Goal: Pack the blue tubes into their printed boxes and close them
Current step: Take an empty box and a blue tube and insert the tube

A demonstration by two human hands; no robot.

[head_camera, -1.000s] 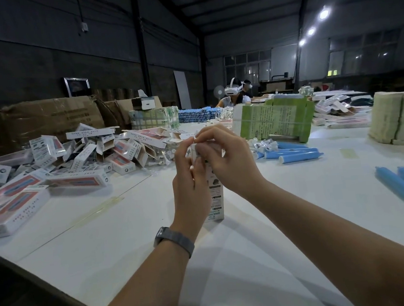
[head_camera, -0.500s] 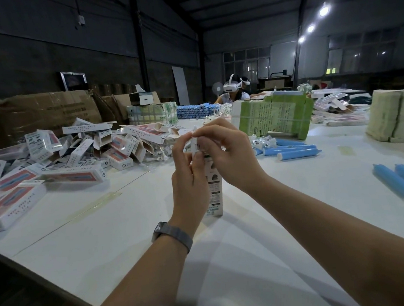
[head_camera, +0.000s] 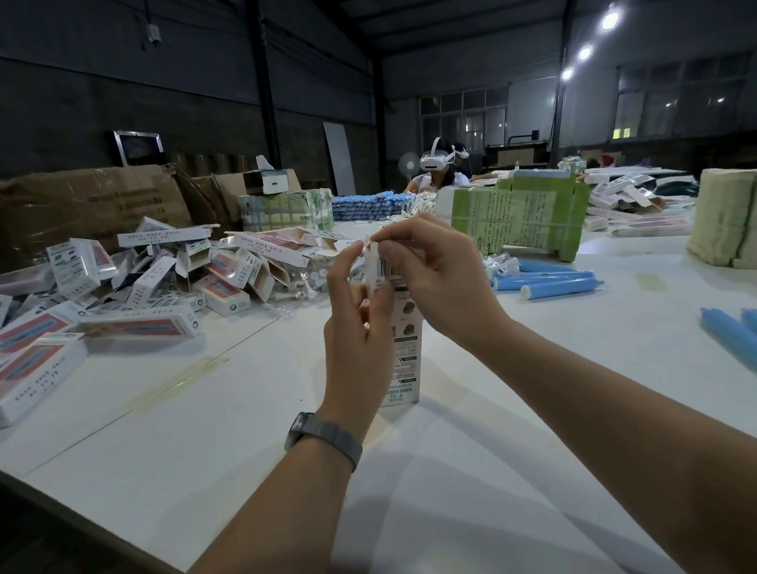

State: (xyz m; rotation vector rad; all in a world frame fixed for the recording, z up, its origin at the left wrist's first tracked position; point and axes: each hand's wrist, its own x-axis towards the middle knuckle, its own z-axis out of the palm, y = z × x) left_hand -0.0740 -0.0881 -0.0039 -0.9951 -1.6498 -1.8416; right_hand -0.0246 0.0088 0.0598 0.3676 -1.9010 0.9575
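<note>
Closing the top flap of an upright box on the packing table.

The box [head_camera: 403, 353] stands on end on the table [head_camera: 431, 488], so both hands can work its top: the left hand [head_camera: 359, 320] pinches the upper edge and the right hand [head_camera: 435, 272] pinches the flap. Beyond lie loose blue tubes [head_camera: 554, 281] within reach at right, a heap of boxes [head_camera: 147, 284] at left.

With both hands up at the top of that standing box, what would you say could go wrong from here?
1. The box stands on its narrow end on the table; with the left hand and right hand pinching only its top, it might tip.
2. The fingers hide the top flap, so it may crease or tuck badly.
</note>
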